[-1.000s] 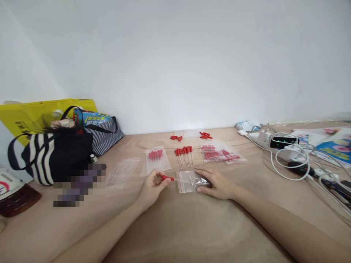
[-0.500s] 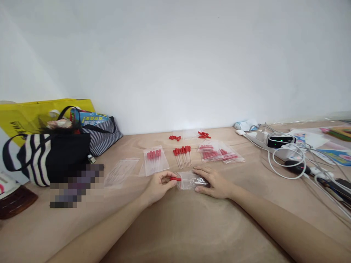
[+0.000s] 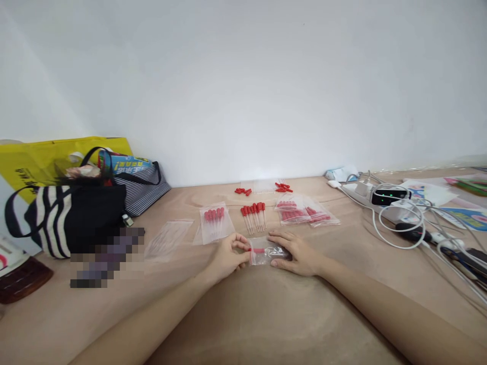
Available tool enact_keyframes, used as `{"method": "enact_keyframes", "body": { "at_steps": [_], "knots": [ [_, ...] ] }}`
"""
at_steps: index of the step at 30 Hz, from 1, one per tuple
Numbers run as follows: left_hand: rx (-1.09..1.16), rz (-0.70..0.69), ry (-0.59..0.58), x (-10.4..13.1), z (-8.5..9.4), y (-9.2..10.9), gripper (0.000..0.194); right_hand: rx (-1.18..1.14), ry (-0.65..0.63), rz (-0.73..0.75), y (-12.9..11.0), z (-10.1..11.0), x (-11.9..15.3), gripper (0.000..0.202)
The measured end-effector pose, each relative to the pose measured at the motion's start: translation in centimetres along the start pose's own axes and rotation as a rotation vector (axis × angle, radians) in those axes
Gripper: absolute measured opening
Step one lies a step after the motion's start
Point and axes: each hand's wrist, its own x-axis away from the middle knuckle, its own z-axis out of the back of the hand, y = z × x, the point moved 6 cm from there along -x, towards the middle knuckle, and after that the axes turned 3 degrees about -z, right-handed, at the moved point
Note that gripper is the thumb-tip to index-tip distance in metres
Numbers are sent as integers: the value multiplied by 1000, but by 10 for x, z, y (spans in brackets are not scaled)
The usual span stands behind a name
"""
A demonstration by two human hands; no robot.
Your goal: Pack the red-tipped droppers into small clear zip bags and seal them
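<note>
A small clear zip bag (image 3: 262, 260) lies flat on the table between my hands. Inside its left-hand mouth is a red rubber dropper bulb (image 3: 257, 250). My left hand (image 3: 228, 254) pinches the outer end of that bulb; its fingertips are at the bag's edge. My right hand (image 3: 296, 253) rests over the bag's right end, fingers stretched out and thumb apart, covering part of it. Just behind the bag, several glass droppers (image 3: 254, 213) with red bulbs lie in a row. Left of them, a bag of droppers (image 3: 215, 223) lies flat.
Bags of red bulbs (image 3: 292, 213) lie right of the dropper row. Loose red bulbs (image 3: 242, 191) and clear tubes (image 3: 263, 186) are near the wall. Another clear bag (image 3: 169, 241) lies left. Handbags (image 3: 95, 218) stand far left; a power strip (image 3: 353, 191) with tangled cables is right.
My left hand has moved slightly right, and the red bulb has slid from the bag's mouth further into the bag. My right hand has stayed in place.
</note>
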Motion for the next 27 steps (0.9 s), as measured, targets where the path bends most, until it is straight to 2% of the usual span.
{"method": "enact_keyframes", "body": {
  "at_steps": [2,5,8,12,16,24,27],
  "knots": [
    [26,0,-17,-1,-5,-1,33,1,3,8,-2,1,0,62],
    [24,-78,-40,-4,-7,-1,31,-5,11,20,-5,1,0,60],
    [0,-147,-48,-7,-2,-2,29,-41,13,7,-3,1,0,64],
    [2,-138,-94,-7,9,-6,32,-108,6,21,1,2,2,70],
    [-37,-162,-153,-6,13,-6,26,-129,-26,36,5,6,4,71],
    [-143,-240,-2,-7,11,-6,15,-154,-34,40,9,9,6,69],
    [-151,-248,-5,-6,12,-7,15,-149,-33,41,10,9,6,68]
  ]
}}
